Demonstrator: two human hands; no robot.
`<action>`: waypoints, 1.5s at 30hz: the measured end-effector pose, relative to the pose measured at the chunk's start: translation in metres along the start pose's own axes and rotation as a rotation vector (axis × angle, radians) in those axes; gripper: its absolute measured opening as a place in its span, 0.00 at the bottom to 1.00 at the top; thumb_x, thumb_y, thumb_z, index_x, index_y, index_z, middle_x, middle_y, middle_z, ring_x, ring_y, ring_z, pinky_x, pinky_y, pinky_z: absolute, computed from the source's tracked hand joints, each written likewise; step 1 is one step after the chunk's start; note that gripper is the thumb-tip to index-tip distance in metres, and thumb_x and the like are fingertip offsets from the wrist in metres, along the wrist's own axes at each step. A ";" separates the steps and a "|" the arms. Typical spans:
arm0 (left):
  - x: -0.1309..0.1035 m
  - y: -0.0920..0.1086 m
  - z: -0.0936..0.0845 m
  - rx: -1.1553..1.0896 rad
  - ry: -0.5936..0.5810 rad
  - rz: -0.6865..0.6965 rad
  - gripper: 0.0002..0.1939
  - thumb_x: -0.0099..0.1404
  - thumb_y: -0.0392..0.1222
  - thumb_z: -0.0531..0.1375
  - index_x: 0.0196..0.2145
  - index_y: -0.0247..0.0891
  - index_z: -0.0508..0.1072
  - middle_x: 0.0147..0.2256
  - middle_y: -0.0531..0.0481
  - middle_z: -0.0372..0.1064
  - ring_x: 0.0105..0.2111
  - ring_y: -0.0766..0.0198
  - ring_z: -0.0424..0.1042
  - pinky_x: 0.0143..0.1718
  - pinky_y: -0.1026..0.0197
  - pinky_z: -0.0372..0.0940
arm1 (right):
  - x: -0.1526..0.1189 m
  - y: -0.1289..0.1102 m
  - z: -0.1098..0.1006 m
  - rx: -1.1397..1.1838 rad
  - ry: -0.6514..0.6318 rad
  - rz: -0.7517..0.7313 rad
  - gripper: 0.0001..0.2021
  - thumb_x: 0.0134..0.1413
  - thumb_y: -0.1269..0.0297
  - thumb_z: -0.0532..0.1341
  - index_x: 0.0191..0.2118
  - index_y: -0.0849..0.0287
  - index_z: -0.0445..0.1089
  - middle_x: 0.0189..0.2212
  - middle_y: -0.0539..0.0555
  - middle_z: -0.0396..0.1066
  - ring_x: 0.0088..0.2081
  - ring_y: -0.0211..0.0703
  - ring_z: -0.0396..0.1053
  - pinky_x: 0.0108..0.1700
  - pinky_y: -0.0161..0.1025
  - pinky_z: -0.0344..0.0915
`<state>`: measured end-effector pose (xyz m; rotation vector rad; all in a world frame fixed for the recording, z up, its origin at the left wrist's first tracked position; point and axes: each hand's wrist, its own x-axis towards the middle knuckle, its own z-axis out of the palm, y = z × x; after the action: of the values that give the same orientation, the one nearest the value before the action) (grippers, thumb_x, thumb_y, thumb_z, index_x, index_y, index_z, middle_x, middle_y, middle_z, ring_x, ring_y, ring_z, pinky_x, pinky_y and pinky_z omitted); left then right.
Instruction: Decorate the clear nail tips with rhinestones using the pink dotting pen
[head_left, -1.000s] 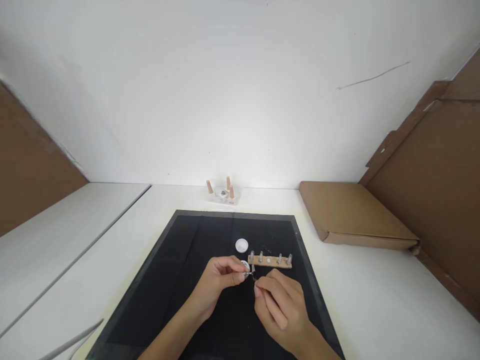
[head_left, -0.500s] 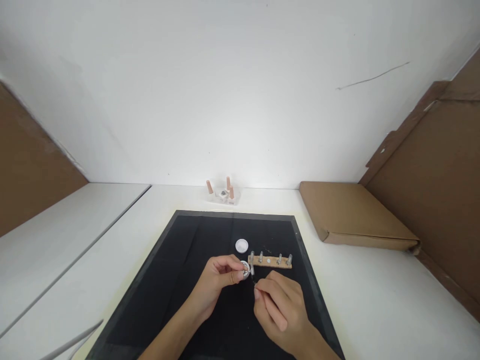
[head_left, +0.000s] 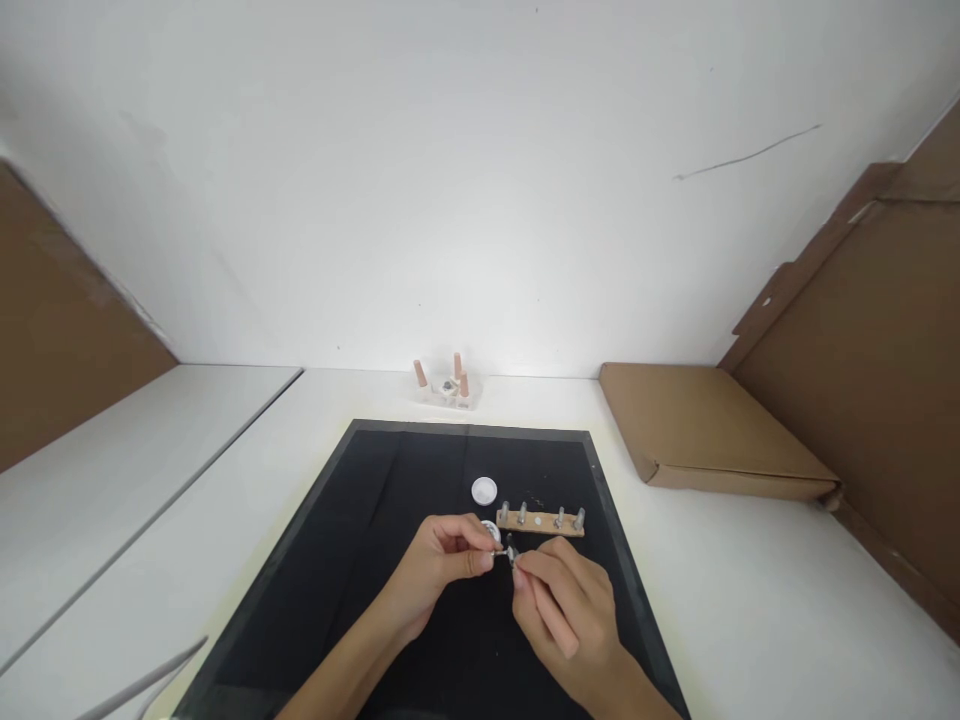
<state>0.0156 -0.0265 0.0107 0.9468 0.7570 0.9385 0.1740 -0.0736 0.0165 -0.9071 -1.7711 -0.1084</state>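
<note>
Head view, looking down over both hands at work above a dark mat (head_left: 315, 585) on the white table (head_left: 750, 560); clock directions are read from the gap between the fingertips, with 12 o'clock toward the wall. The left hand (head_left: 435, 565), at about 9 o'clock, has its thumb and forefinger pinched together on a thin metallic piece (head_left: 500, 552), whose long axis runs roughly from 9 to 3 o'clock. The right hand (head_left: 564, 603), between 4 and 5 o'clock, is clamped at the fingertips on a small glossy piece (head_left: 512, 549), whose long axis lies nearly from 12 to 6 o'clock, its far end leaning slightly toward 11. Key relation, as judged: the thin piece points at the glossy one almost squarely, so the two axes cross; the glossy piece sits just beside the left fingertips but nearer to the right ones. Whether the two pieces touch is too small to tell. Between 1 and 2 o'clock lies a cardboard strip (head_left: 550, 525) bearing four upright pegs. A white dish (head_left: 491, 530), partly hidden by the left fingers, sits near 11 o'clock; a second round dish (head_left: 484, 491) lies beyond it, between 11 and 12, with a clear holder (head_left: 442, 401) of peach-capped bottles farther off in the same direction
</note>
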 end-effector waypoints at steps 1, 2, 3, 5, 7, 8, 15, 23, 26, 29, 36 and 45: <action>0.000 0.000 0.000 -0.003 -0.003 0.003 0.06 0.43 0.35 0.71 0.21 0.36 0.78 0.25 0.52 0.71 0.27 0.68 0.67 0.30 0.66 0.59 | 0.000 0.000 0.000 -0.001 0.001 0.000 0.07 0.51 0.79 0.56 0.33 0.62 0.66 0.20 0.51 0.64 0.20 0.36 0.61 0.21 0.33 0.60; 0.000 0.000 0.000 -0.006 -0.003 0.005 0.06 0.43 0.35 0.71 0.21 0.36 0.78 0.25 0.52 0.72 0.27 0.68 0.67 0.30 0.66 0.59 | 0.000 0.000 0.000 0.000 0.001 -0.001 0.06 0.51 0.79 0.56 0.33 0.62 0.66 0.20 0.51 0.64 0.20 0.36 0.61 0.21 0.33 0.60; -0.001 0.000 0.001 -0.009 0.000 0.005 0.06 0.43 0.35 0.71 0.21 0.37 0.78 0.25 0.52 0.72 0.27 0.68 0.67 0.30 0.66 0.59 | 0.000 0.001 0.000 0.002 0.000 0.001 0.06 0.51 0.79 0.56 0.33 0.62 0.65 0.20 0.51 0.64 0.20 0.36 0.61 0.21 0.33 0.59; -0.001 0.000 0.001 -0.013 0.009 0.002 0.06 0.43 0.35 0.71 0.21 0.37 0.78 0.25 0.52 0.72 0.28 0.67 0.68 0.31 0.65 0.59 | 0.000 0.001 0.000 0.010 -0.011 0.006 0.06 0.51 0.79 0.56 0.33 0.62 0.65 0.19 0.51 0.63 0.20 0.36 0.60 0.21 0.33 0.59; -0.001 0.000 0.002 -0.017 0.023 0.004 0.06 0.43 0.35 0.72 0.21 0.36 0.78 0.25 0.52 0.72 0.28 0.67 0.68 0.32 0.65 0.60 | 0.000 0.001 0.000 0.017 -0.026 0.009 0.06 0.51 0.79 0.56 0.32 0.62 0.65 0.19 0.51 0.63 0.20 0.36 0.60 0.21 0.33 0.58; -0.001 0.000 0.002 -0.020 0.031 0.005 0.06 0.43 0.35 0.72 0.21 0.36 0.78 0.25 0.52 0.72 0.28 0.67 0.68 0.33 0.65 0.60 | 0.000 0.001 0.000 0.022 -0.033 0.012 0.06 0.50 0.79 0.56 0.32 0.62 0.65 0.19 0.51 0.62 0.20 0.36 0.59 0.21 0.33 0.57; 0.000 0.001 0.002 -0.040 0.067 -0.001 0.07 0.42 0.36 0.72 0.21 0.36 0.78 0.24 0.53 0.72 0.28 0.68 0.68 0.32 0.66 0.59 | 0.000 0.000 0.000 0.042 -0.063 0.011 0.07 0.50 0.80 0.55 0.30 0.62 0.64 0.18 0.50 0.61 0.19 0.36 0.57 0.21 0.34 0.55; 0.002 0.004 0.003 -0.056 0.097 -0.024 0.08 0.40 0.37 0.73 0.20 0.36 0.78 0.24 0.53 0.72 0.25 0.70 0.67 0.28 0.68 0.58 | -0.002 0.000 -0.001 0.056 -0.042 -0.013 0.07 0.50 0.79 0.54 0.31 0.60 0.64 0.18 0.50 0.63 0.19 0.36 0.57 0.21 0.34 0.55; 0.002 0.003 0.002 -0.058 0.089 -0.031 0.08 0.40 0.36 0.73 0.20 0.36 0.78 0.24 0.53 0.72 0.23 0.72 0.64 0.26 0.68 0.57 | -0.002 0.000 -0.003 0.074 0.005 -0.017 0.07 0.50 0.79 0.54 0.33 0.61 0.64 0.20 0.52 0.66 0.20 0.37 0.59 0.21 0.35 0.57; 0.002 0.002 0.001 -0.057 0.084 -0.044 0.08 0.41 0.36 0.72 0.20 0.36 0.78 0.24 0.52 0.73 0.23 0.72 0.64 0.26 0.68 0.57 | 0.001 0.000 -0.004 0.068 0.007 0.007 0.08 0.51 0.80 0.55 0.34 0.62 0.65 0.20 0.52 0.66 0.20 0.37 0.62 0.21 0.34 0.59; -0.001 0.003 0.002 -0.043 0.046 -0.058 0.08 0.40 0.37 0.73 0.20 0.35 0.78 0.24 0.51 0.73 0.24 0.70 0.65 0.25 0.67 0.57 | 0.003 0.000 -0.003 0.043 -0.006 0.004 0.07 0.52 0.79 0.56 0.35 0.61 0.65 0.22 0.52 0.68 0.22 0.38 0.65 0.23 0.33 0.63; 0.000 0.004 0.002 -0.096 0.066 -0.027 0.08 0.40 0.36 0.73 0.20 0.36 0.78 0.24 0.52 0.73 0.23 0.71 0.65 0.26 0.67 0.57 | 0.001 -0.001 -0.002 0.051 0.004 -0.032 0.07 0.51 0.79 0.55 0.33 0.61 0.65 0.19 0.51 0.67 0.20 0.37 0.62 0.21 0.34 0.60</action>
<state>0.0161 -0.0261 0.0150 0.8237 0.7720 0.9776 0.1753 -0.0745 0.0186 -0.8414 -1.7773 -0.0861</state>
